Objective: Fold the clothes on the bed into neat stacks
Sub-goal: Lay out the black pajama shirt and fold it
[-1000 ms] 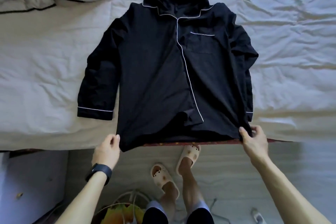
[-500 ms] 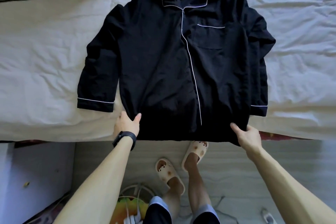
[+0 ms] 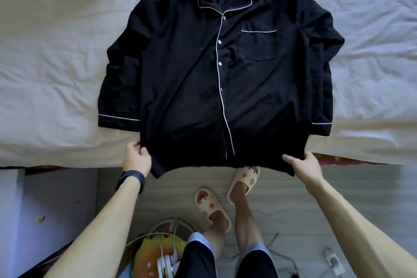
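So our left hand (image 3: 136,161) is pinching the bottom-left hem corner, and our right hand (image 3: 304,166) grips the bottom-right corner, of the black long-sleeved pyjama shirt with white piping (image 3: 185,79). It lies face up and buttoned, sleeves down along its sides, spread out at the near edge of the bed with the pale crumpled sheet (image 3: 49,70). The hem hangs a bit over that edge. Progress-wise we'd say barely started: it's laid out but nothing's folded, no stack in view. Sleeves and body all left to do.

White-sheeted bed (image 3: 52,79) — a black pyjama shirt (image 3: 191,79) lies spread flat on it.
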Demonstrator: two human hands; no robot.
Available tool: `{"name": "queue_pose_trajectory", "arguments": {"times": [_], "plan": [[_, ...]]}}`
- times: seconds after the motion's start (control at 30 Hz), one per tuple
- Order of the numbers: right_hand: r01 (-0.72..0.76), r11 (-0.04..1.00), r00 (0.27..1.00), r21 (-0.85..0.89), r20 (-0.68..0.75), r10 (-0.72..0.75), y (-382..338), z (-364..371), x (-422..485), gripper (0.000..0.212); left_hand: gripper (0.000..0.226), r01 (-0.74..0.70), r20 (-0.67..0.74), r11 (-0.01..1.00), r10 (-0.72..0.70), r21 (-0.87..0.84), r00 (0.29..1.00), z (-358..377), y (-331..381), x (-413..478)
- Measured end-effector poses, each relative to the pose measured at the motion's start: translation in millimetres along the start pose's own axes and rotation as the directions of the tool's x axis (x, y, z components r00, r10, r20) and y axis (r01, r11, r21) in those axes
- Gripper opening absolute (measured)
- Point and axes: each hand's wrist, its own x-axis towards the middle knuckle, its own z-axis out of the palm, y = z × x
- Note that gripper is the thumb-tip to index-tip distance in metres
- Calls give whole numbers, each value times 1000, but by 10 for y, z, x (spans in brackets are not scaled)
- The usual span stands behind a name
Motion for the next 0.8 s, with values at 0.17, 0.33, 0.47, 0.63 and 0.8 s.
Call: {"name": "queue_pose_trajectory", "arguments": {"times": [0.17,0.33,0.47,0.63,0.8], "plan": [[-10,997,1000,75,-22,12,-76,124,59,45,49,-39,23,999,39,17,999,247,151,-85],[86,995,964,45,-255,-72,-33,-46,-12,23,45,-75,-40,997,75,8,996,108,-27,-109],[119,993,952,-27,-281,-122,66,-90,-95,26,45,-87,2,995,87,49,996,-105,-325,-65],[-39,999,957,29,-287,45,41,200,-144,27,40,-39,-49,997,42,60,998,49,-252,-15],[-144,986,941,-84,-320,110,-35,352,-155,54,46,3,-103,999,-6,-32,995,263,-54,-108]]}}
